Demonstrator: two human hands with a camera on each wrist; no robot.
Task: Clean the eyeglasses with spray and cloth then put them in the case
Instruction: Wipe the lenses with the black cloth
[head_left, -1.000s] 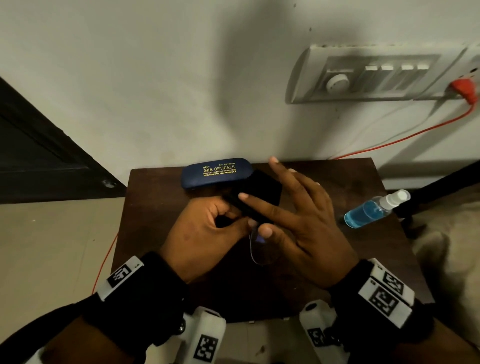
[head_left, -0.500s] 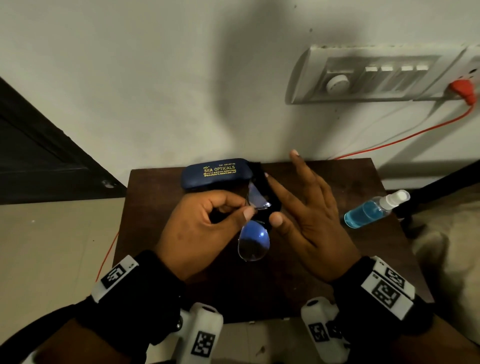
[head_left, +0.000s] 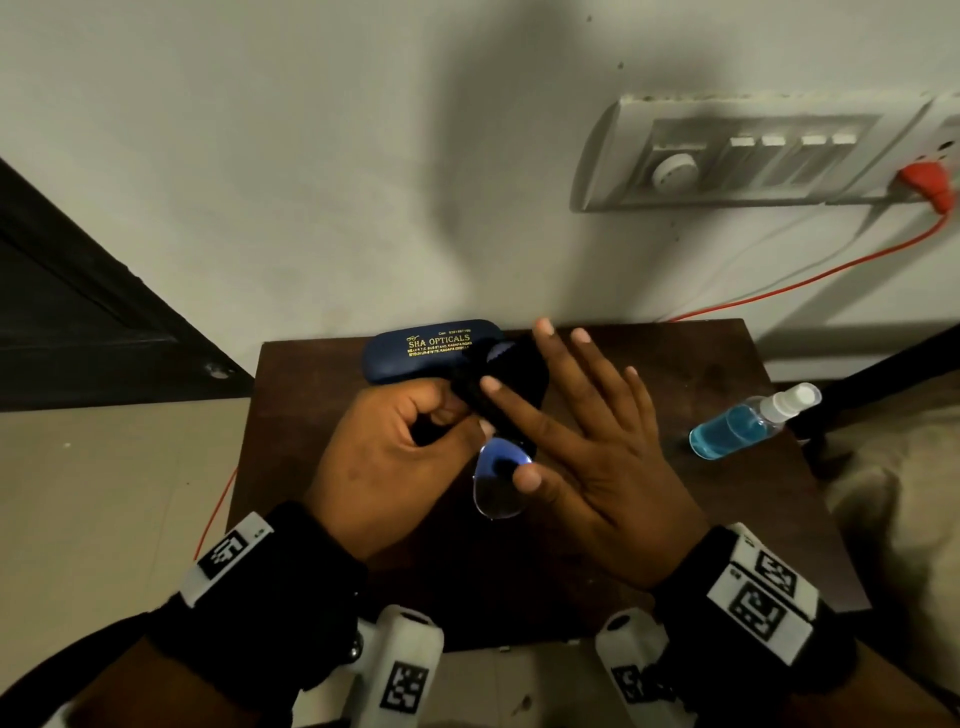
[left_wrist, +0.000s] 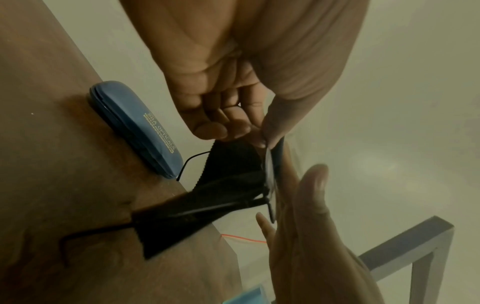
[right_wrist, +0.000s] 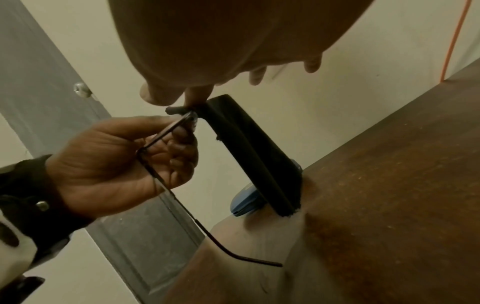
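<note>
Eyeglasses (head_left: 500, 480) are hanging above the table's (head_left: 675, 374) center, left hand (head_left: 387, 457) pinching them while the right hand's (head_left: 597, 467) straight fingers are pressing the cloth (head_left: 511, 379) at twelve o'clock; excess pressure risks bending the frame.

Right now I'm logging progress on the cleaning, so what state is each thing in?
eyeglasses: off the table, temples unfolded, pinched by the left hand.
cloth: draped over one lens, pressed by the right hand, fingers straight.
case: shut, lying at the table's back edge.
spray bottle: lying on its side, blue liquid inside.
red plug: in the wall socket.
</note>
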